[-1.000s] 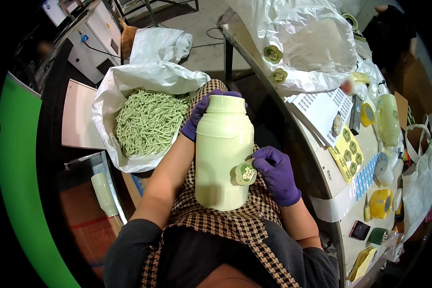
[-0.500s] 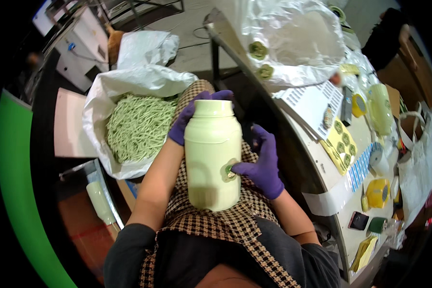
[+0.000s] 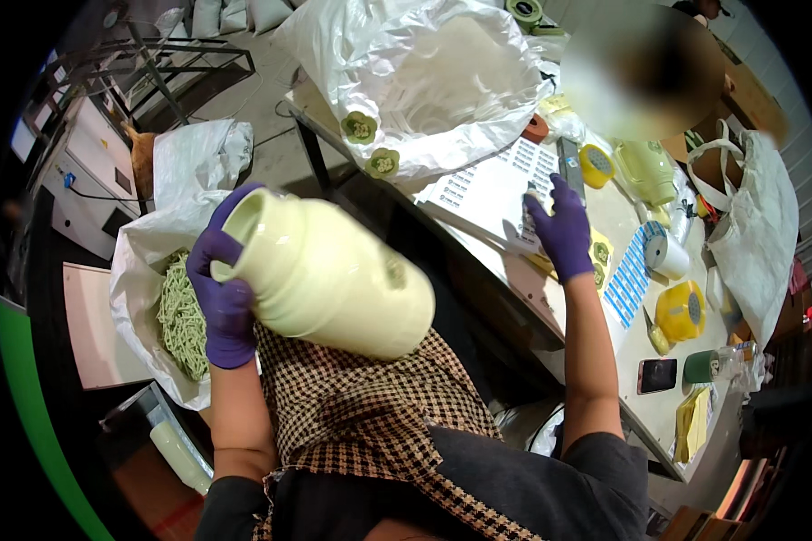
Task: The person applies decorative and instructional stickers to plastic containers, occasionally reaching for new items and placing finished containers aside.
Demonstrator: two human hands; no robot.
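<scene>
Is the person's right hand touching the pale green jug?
No: the right hand rests on the sticker sheet; only the left hand grips the jug.

Along the right of the frame runs a pale counter (image 3: pixel 604 212). On it lie a big white plastic bag (image 3: pixel 424 72) at upper centre, a white sticker sheet (image 3: pixel 492 189), a blue sticker sheet (image 3: pixel 630 278), yellow tape rolls (image 3: pixel 679 311), a dark phone (image 3: pixel 657 375) and a white cloth bag (image 3: pixel 758 225) at right.
</scene>
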